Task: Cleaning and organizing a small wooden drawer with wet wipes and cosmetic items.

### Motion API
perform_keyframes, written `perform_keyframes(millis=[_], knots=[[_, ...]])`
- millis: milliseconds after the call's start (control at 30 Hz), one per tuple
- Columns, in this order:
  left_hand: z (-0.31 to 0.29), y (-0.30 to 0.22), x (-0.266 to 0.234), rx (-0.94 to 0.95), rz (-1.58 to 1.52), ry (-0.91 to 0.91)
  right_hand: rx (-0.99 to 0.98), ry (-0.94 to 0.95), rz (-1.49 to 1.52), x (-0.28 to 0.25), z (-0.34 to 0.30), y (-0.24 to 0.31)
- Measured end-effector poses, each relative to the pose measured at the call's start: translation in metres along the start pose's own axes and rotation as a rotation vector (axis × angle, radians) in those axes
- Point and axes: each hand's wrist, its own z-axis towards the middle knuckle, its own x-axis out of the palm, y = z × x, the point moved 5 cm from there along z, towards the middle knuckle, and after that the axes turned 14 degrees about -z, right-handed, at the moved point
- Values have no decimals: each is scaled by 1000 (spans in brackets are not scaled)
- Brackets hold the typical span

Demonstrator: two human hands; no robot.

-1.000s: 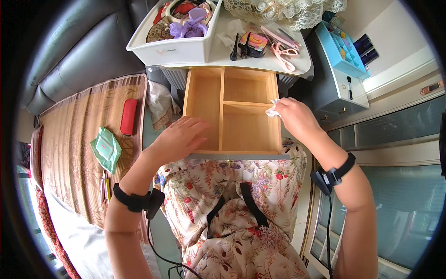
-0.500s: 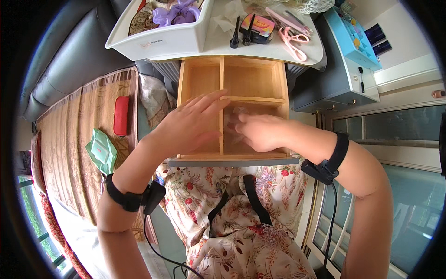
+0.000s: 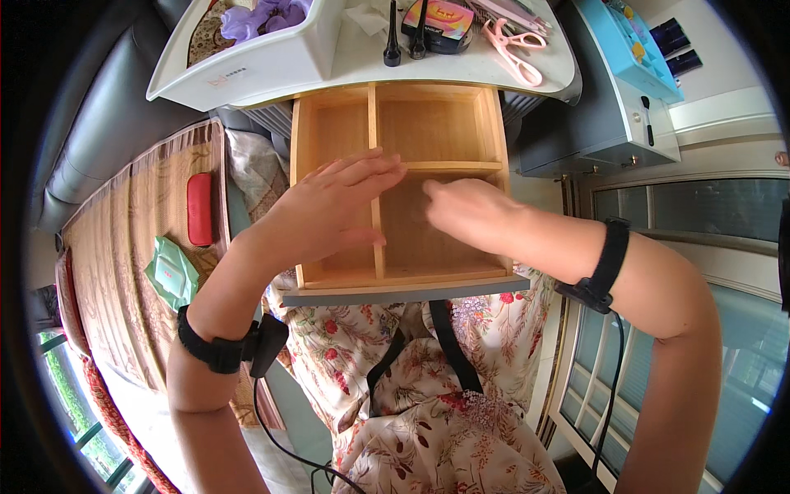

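An open wooden drawer (image 3: 436,166), split by dividers into compartments, lies in front of me. My left hand (image 3: 321,206) hovers over its left side and lengthwise divider, fingers stretched out and thumb apart, holding nothing. My right hand (image 3: 473,212) is over the near right compartment with its fingers curled together. Whatever may be inside those fingers is hidden. Bare wood shows in the parts of the compartments I can see.
Beyond the drawer, a white tabletop (image 3: 510,95) carries a white bin (image 3: 263,70) with purple fabric, two black tubes, a colourful round case (image 3: 440,31) and a pink eyelash curler (image 3: 514,51). Left are a red case (image 3: 199,209) and green wipes pack (image 3: 173,272); right, a blue organizer (image 3: 634,53).
My right hand has lifted slightly and its fingers are more curled. A whitish translucent thing beside its fingers no longer shows. The left hand stays spread; the whole view has shifted a little.
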Motion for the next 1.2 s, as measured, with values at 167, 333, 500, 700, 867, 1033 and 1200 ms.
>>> perform_keyframes(millis=[167,333,500,700,867,1033,1200], knots=[[3,-2,-1,6,-45,-7,24,-150,83,-11,25,3],[1,0,-1,-22,-63,4,132,136,271,-9,20,8],[-1,-1,-1,-18,-63,4,107,267,415,-14,10,6],[2,-3,-2,6,-39,0,246,160,522,-14,21,10],[-1,-1,-1,13,-25,-2,-12,552,415,-19,21,24],[0,-2,0,45,11,-9,-174,555,529,-13,19,43],[-2,1,2,29,17,-13,-24,645,489,-22,12,24]])
